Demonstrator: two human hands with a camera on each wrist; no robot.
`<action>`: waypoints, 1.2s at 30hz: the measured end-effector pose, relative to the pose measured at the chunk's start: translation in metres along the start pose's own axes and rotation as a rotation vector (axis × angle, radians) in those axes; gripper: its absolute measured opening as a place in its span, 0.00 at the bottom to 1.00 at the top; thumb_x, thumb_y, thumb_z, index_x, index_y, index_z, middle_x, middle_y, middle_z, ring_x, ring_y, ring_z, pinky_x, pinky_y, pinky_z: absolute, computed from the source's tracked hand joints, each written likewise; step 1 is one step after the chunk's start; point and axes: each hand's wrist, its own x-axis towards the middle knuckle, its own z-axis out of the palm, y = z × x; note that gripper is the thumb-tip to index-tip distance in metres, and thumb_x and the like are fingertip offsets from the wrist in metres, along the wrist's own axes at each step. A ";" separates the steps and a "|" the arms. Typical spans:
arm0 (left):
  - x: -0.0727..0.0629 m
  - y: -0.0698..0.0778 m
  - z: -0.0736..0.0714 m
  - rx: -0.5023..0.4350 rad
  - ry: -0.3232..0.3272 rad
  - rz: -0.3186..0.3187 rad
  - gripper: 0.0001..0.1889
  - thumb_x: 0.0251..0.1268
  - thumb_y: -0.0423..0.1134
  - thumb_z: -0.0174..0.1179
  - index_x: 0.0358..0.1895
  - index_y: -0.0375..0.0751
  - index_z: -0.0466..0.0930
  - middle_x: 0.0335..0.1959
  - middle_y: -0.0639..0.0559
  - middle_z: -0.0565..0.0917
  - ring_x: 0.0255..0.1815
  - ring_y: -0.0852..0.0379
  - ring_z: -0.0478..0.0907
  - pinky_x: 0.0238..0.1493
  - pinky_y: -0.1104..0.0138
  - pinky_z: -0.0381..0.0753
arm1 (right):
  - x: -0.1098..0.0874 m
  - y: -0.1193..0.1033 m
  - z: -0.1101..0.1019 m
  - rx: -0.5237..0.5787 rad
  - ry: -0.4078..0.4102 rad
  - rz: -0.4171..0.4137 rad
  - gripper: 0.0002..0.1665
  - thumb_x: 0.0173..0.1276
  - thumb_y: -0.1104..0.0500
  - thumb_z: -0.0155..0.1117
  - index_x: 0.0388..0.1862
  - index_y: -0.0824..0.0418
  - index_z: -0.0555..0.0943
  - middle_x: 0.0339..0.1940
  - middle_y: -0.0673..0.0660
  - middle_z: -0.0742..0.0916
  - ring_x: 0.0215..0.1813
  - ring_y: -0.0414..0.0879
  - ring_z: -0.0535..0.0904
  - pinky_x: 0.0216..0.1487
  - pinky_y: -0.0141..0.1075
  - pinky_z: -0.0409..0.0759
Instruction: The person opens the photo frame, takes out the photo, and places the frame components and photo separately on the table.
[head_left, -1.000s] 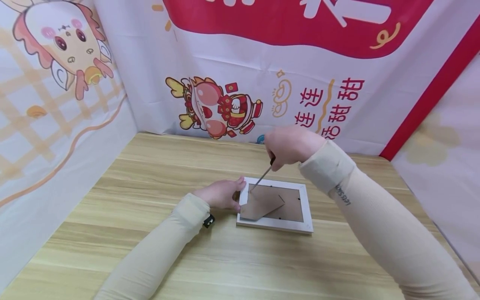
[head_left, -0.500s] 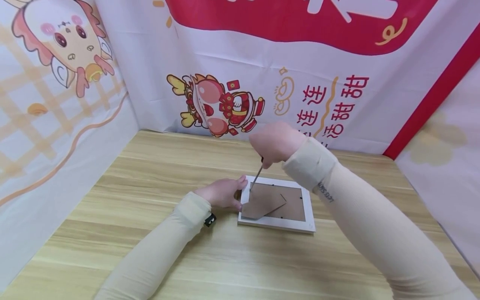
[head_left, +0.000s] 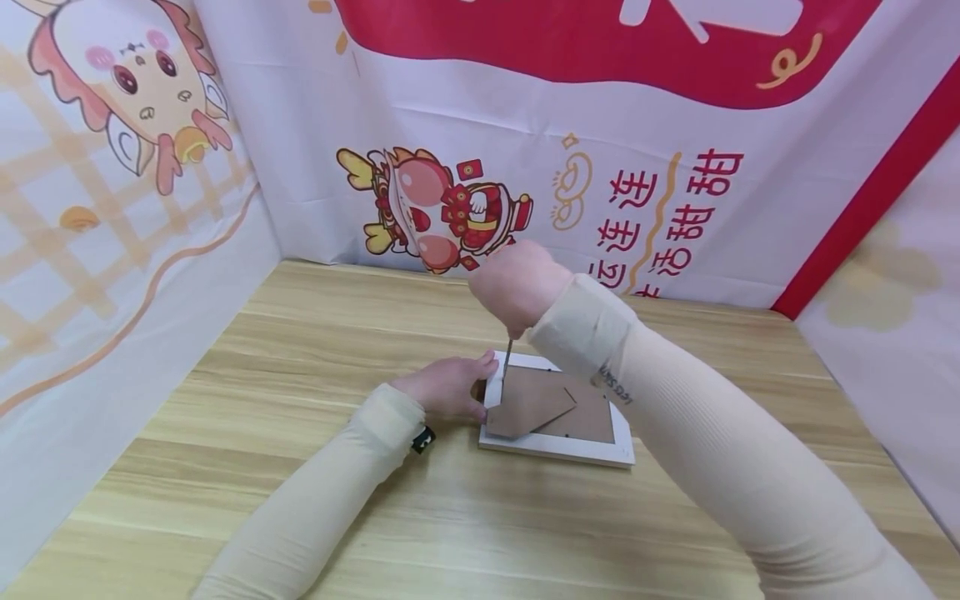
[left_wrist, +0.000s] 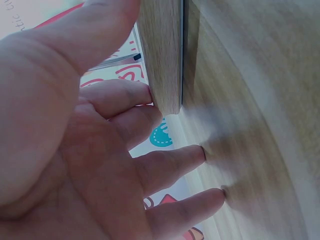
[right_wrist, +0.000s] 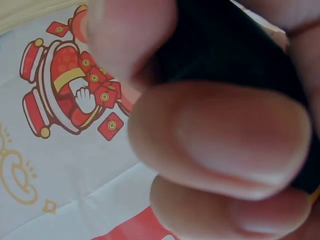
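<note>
A white picture frame (head_left: 558,450) lies on the table with its brown backing board (head_left: 596,414) facing up. Its brown stand leg (head_left: 528,408) slants across toward the lower left corner. Small dark tabs show along the board's edges. My left hand (head_left: 447,387) rests against the frame's left side, fingers at the far corner and thumb lower down. In the left wrist view, two fingertips meet the wooden side (left_wrist: 162,55) while the others touch the table. My right hand (head_left: 517,287) grips the black handle (right_wrist: 215,45) of a screwdriver (head_left: 508,354), its thin shaft steep, tip at the board's left edge.
The wood-grain table (head_left: 420,533) spreads around the frame. A printed white and red cloth (head_left: 315,125) hangs behind it, with more cloth at both sides. A black wrist strap piece (head_left: 423,439) shows at the left cuff.
My right hand has swung left over the frame's far left corner, bringing the screwdriver from a slant to nearly upright. Its tip stays by the same edge, and the left hand keeps its place.
</note>
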 end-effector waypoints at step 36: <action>-0.005 0.005 0.000 0.009 -0.005 0.031 0.48 0.59 0.44 0.72 0.77 0.38 0.53 0.79 0.46 0.49 0.76 0.50 0.54 0.73 0.62 0.57 | -0.106 0.128 0.166 0.646 0.445 0.222 0.13 0.67 0.57 0.69 0.47 0.61 0.79 0.41 0.56 0.84 0.39 0.50 0.77 0.42 0.48 0.78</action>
